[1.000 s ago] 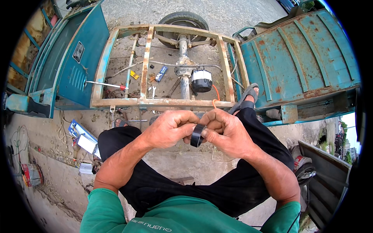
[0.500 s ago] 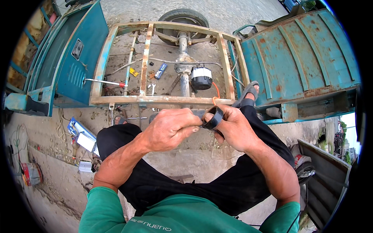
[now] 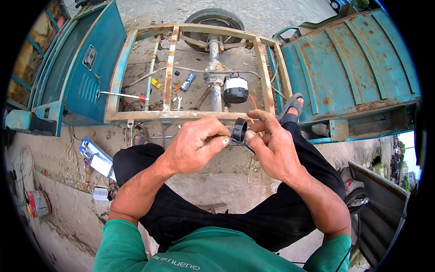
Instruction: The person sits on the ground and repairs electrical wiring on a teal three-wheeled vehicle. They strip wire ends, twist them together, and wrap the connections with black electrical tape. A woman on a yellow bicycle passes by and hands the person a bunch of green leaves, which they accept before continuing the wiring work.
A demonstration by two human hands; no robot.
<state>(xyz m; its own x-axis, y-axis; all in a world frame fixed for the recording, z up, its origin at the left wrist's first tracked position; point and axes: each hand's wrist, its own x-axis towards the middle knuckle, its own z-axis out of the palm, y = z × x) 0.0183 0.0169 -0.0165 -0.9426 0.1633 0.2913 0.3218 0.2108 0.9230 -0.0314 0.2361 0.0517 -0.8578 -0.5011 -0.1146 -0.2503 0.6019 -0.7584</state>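
Just above my lap, a roll of black tape (image 3: 239,128) stands between my hands, a thin dark strip hanging from it. My left hand (image 3: 199,144) is closed, thumb and index pinched at the strip's end beside the roll. My right hand (image 3: 274,149) grips the roll's right side with its thumb, the fingers curled around behind. Just beyond them lies the front bar (image 3: 190,116) of a rusty metal frame, with an orange cable (image 3: 252,103) dropping behind my right hand from a black-and-silver motor (image 3: 235,93).
Inside the frame are an axle (image 3: 214,59), wrenches (image 3: 179,102) and a blue package (image 3: 188,81); a wheel (image 3: 214,18) lies behind. Teal panels flank it, left (image 3: 93,68) and right (image 3: 344,68). A red-handled tool (image 3: 141,98), packaging (image 3: 97,158) and a bucket (image 3: 37,202) sit leftward.
The tape roll has turned and risen slightly between my hands, and a strip now shows hanging from it. My left hand has pulled slightly away leftward; my right fingers have lifted higher.
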